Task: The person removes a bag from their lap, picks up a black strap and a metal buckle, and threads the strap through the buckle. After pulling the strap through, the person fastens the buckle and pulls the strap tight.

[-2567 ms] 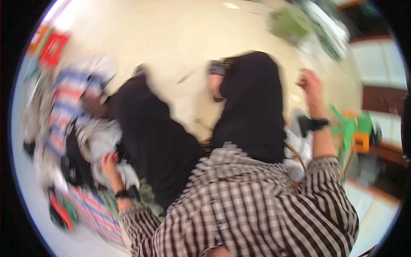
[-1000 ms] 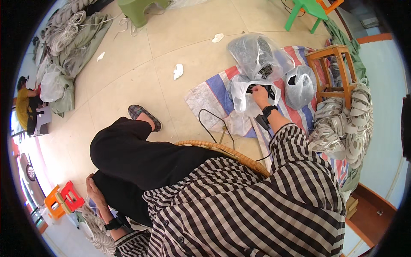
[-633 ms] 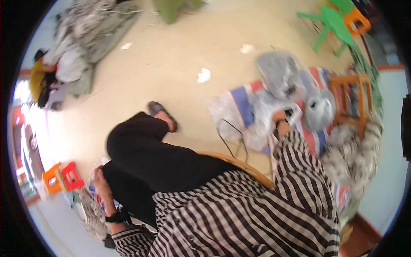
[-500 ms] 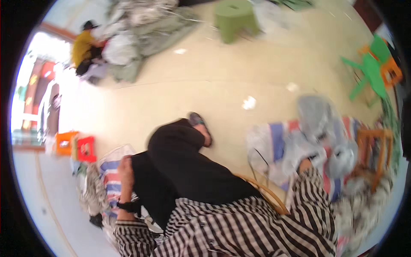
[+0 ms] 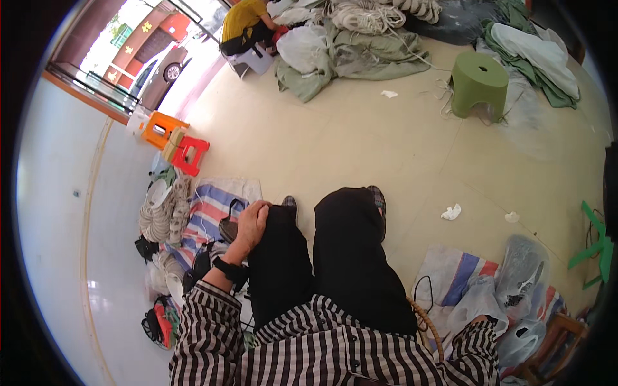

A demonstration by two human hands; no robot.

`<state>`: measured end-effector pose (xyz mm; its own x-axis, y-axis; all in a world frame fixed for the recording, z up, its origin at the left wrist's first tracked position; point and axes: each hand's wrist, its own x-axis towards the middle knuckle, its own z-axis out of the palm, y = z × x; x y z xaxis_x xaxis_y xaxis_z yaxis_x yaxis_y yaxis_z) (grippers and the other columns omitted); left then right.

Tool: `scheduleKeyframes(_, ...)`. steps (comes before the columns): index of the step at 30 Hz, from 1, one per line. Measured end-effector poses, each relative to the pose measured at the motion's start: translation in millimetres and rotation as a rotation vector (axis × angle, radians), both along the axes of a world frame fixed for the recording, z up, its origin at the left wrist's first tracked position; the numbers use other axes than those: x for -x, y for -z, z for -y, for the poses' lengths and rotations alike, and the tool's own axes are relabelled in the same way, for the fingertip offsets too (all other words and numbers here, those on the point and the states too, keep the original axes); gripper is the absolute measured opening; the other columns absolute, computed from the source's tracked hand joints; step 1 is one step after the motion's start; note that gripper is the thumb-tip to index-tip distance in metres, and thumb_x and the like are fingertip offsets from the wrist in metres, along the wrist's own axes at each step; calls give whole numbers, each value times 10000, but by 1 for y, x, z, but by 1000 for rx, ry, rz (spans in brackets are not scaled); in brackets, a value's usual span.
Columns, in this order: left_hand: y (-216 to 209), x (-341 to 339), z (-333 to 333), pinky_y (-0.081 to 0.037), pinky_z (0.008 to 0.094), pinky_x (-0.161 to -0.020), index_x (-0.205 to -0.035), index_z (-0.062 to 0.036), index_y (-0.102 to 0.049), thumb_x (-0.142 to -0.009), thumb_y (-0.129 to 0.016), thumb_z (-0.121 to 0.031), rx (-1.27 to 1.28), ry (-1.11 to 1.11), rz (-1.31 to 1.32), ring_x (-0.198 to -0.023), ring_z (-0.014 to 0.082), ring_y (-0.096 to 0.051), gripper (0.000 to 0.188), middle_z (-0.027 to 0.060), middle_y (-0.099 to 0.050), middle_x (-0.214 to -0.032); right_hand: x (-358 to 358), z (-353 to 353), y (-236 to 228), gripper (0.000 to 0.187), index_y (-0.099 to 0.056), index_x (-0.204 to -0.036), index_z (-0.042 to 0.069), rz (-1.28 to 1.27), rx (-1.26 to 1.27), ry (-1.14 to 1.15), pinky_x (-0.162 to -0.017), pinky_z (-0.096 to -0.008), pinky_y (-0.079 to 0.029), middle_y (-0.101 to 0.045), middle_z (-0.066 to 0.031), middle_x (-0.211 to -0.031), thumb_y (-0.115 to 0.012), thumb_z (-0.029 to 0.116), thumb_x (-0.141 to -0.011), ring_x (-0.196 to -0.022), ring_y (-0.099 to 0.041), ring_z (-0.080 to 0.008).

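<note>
Sits with knees apart, showing a rattan rim (image 5: 427, 318) beside the right thigh. Rests the left hand (image 5: 253, 222) on the left knee, fingers loosely draped over the black trousers (image 5: 278, 257), with hold of nothing; has a dark brown strapped thing (image 5: 228, 229) just beside that hand, apparently not in its grasp. Reaches down on the other side with the right hand (image 5: 481, 319), to the mouth of a clear plastic bag (image 5: 473, 302) – cannot tell how far open or closed on what, with the striped cuff (image 5: 477, 341) and the bag hiding nearly all of it

Finds that bag on a striped sheet (image 5: 462, 275) spread on the floor, near a wooden stool (image 5: 552, 344) and close to two more bags: a far bag (image 5: 526, 257) and a near bag (image 5: 519, 342), both with something dark inside

Seems, judging by this view, to be at an early point – gets as far as reaching the bag, shows nothing taken out of it. Leaves both neighbouring bags out of either hand's touch, contents inside, and cannot say how much of the first bag's filling remains
</note>
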<state>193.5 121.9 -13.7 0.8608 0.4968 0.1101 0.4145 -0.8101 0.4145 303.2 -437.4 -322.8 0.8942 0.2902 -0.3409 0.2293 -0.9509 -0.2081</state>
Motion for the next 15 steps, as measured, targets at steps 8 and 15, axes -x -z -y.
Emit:
scheduleKeyframes(8,-2,3,-1,-459,380,-779,-935,-12,-616,-875,-462,-196,34,-52,9,-868,349,-598,248,192,-627,-891,34,117,4,307,-679,-943,50,-105,213,36,-762,-438,-496,-666,-168,-945,-538,299,-831,-882,-632,-353)
scheduleKeyframes(15,4,17,-6,-460,391,-782,-930,-24,-619,-868,-475,-206,68,-64,62,-872,354,-593,239,187,-624,-885,32,163,-12,309,-678,-949,52,-153,387,106,-757,-437,-497,-667,-164,-944,-537,300,-832,-881,-633,-348)
